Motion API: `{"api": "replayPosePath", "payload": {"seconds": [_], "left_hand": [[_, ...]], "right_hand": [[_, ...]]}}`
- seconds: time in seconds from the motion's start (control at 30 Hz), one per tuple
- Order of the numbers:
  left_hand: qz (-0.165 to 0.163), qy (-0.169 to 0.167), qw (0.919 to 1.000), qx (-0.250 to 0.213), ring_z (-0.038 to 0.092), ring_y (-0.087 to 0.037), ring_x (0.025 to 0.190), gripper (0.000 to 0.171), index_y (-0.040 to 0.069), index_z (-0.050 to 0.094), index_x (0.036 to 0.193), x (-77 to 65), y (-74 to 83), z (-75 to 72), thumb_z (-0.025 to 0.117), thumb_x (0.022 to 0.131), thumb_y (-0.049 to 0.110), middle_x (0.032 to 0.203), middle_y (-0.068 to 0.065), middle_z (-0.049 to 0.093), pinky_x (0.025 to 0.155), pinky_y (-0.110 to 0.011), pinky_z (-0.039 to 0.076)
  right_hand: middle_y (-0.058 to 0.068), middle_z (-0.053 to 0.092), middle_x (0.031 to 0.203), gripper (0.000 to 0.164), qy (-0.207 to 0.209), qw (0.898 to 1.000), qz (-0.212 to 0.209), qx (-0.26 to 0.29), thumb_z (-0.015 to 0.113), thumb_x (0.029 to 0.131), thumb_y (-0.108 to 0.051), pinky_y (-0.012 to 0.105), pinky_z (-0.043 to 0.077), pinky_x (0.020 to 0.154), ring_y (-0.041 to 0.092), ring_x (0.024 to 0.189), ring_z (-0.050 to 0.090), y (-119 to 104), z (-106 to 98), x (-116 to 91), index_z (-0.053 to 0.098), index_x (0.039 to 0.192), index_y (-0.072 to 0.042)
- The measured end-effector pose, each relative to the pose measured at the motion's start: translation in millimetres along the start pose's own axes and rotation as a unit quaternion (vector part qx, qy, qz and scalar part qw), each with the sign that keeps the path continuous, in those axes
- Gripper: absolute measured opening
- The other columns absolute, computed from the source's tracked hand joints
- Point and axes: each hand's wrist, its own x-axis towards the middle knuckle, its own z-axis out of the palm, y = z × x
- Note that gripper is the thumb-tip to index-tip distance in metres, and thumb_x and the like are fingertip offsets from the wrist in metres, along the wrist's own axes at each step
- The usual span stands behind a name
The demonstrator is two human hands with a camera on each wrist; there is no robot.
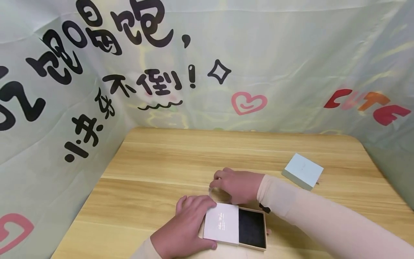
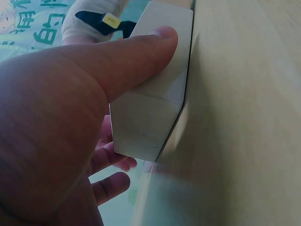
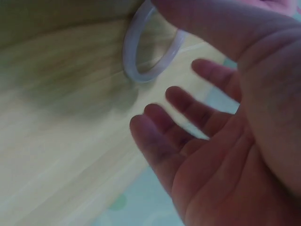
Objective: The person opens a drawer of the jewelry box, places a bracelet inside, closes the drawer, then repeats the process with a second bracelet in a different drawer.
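My left hand (image 1: 187, 230) holds a small white drawer-style jewellery box (image 1: 224, 225) by its sleeve, the thumb on the near side and fingers on the far side. The drawer (image 1: 251, 228) sticks out to the right, showing a black lining. Just behind the box, my right hand (image 1: 238, 185) is over a pale, translucent bangle (image 3: 130, 52). In the right wrist view its thumb overlaps the bangle's upper part, while the other fingers are spread apart from the ring. The bangle is close over the wooden table (image 3: 56, 155).
A light blue box (image 1: 303, 170) sits at the right on the wooden table (image 1: 168, 154), beyond my right forearm. Printed cloth (image 1: 291, 46) hangs behind and on both sides of the table.
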Motion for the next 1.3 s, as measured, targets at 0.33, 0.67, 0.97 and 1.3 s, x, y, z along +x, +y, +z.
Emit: {"api": "replayPosePath", "payload": {"seconds": [0.33, 0.67, 0.97, 1.3], "left_hand": [[0.0, -0.009, 1.0, -0.001, 0.039, -0.02, 0.146, 0.097, 0.022, 0.046, 0.157, 2.8, -2.0, 1.3, 0.095, 0.08, 0.055, 0.164, 0.006, 0.044, 0.119, -0.072, 0.023], [-0.006, -0.007, 1.0, 0.002, 0.039, -0.02, 0.146, 0.097, 0.023, 0.046, 0.156, 1.3, -4.4, 1.9, 0.096, 0.079, 0.054, 0.16, 0.006, 0.045, 0.119, -0.072, 0.023], [-0.006, -0.008, 0.9999, 0.0, 0.04, -0.02, 0.145, 0.095, 0.022, 0.047, 0.155, 0.3, -2.7, -0.2, 0.097, 0.08, 0.053, 0.161, 0.008, 0.045, 0.118, -0.072, 0.025], [-0.001, -0.009, 1.0, 0.001, 0.04, -0.019, 0.144, 0.096, 0.023, 0.047, 0.156, 0.7, -3.1, 0.5, 0.097, 0.079, 0.053, 0.161, 0.008, 0.045, 0.118, -0.071, 0.026]], "right_hand": [[-0.002, 0.059, 0.148, 0.071, -0.065, 0.998, 0.009, -0.011, 0.078, 0.087, 0.009, 0.028, 0.056, 0.097, 0.017, 0.13, 0.055, -1, 3, 14, 0.071, 0.146, -0.031], [-0.004, 0.059, 0.143, 0.075, -0.071, 0.997, -0.004, -0.007, 0.078, 0.087, 0.01, 0.025, 0.055, 0.093, 0.016, 0.126, 0.054, -1, 2, 19, 0.07, 0.149, -0.032], [-0.005, 0.058, 0.142, 0.071, -0.079, 0.997, -0.009, -0.008, 0.08, 0.086, 0.006, 0.025, 0.054, 0.09, 0.015, 0.124, 0.053, 0, 1, 21, 0.072, 0.145, -0.034], [-0.005, 0.059, 0.141, 0.062, -0.079, 0.997, -0.014, -0.01, 0.087, 0.088, -0.006, 0.025, 0.054, 0.09, 0.015, 0.123, 0.052, 1, 1, 20, 0.073, 0.143, -0.033]]}}
